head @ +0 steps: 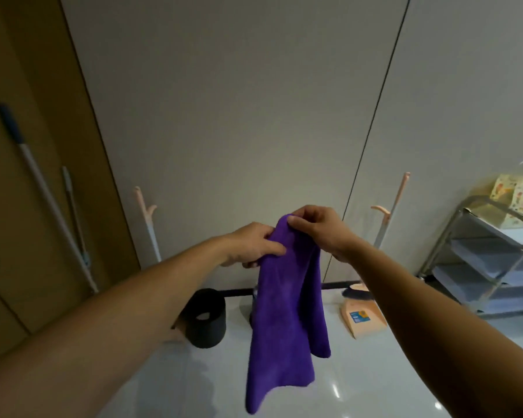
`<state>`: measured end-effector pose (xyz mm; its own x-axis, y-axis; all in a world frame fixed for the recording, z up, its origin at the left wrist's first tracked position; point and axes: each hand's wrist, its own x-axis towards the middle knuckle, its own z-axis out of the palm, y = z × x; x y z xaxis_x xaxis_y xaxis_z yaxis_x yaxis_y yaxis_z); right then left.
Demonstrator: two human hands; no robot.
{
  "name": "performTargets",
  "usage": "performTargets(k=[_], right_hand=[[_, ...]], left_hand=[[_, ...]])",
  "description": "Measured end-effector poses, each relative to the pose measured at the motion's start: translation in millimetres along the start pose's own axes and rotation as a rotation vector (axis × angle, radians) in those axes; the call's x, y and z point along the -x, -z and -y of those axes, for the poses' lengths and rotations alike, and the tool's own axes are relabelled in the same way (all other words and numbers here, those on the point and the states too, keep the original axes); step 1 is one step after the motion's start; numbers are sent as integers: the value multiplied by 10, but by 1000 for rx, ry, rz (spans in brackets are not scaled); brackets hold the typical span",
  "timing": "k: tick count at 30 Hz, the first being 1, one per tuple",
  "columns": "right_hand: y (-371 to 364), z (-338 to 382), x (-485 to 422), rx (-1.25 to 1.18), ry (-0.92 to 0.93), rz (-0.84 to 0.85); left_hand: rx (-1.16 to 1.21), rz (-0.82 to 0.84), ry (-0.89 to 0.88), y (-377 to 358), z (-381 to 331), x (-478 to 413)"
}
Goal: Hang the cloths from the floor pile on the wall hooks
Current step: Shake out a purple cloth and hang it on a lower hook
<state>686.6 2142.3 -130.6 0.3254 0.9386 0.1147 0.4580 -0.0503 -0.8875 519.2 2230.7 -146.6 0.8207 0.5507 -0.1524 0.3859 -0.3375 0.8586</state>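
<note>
Purple cloth [287, 312] hangs above floor [360, 381], top edge pinched by L hand [254, 247] & R hand [317, 229], in front of wall [239, 116]; black bin [207, 319] below.

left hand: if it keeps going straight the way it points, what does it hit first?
The left hand grips the purple cloth. Carried on up and right, it would likely meet the right hand, which pinches the cloth's top. Depth is unclear, so it might pass on to the grey wall.
</note>
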Motion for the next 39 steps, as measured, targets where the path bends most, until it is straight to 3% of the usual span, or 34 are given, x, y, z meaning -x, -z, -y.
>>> performTargets(k=[5,8,11,15,23,28,30,32,35,39], right_hand=[[-604,211,-377,158,72,-86],[-949,283,-532,97,31,-131],[-1228,235,-608,-36,-238,38],[-1568,-19,-679,-19,-504,357],[-2058,-139,-1213,-260,-563,593],[-2076,-155,-1618,-431,-706,737],[-2082,-176,-1791,-413,-612,662],[-2032,-147,-1982,-346,-438,470],[-1795,-32,-2301,-155,-183,249],[-1569,139,-2613,100,41,76]], left_hand=[[119,-264,-11,681,208,156],[296,-356,6,951,288,183],[488,-439,33,1169,363,201],[580,-599,136,1432,426,205],[797,-789,125,1869,466,171],[823,-849,40,2026,384,193],[787,-972,76,2067,371,224],[716,-1134,160,2111,421,298],[618,-1308,308,2144,595,511],[559,-1538,421,2149,870,847]])
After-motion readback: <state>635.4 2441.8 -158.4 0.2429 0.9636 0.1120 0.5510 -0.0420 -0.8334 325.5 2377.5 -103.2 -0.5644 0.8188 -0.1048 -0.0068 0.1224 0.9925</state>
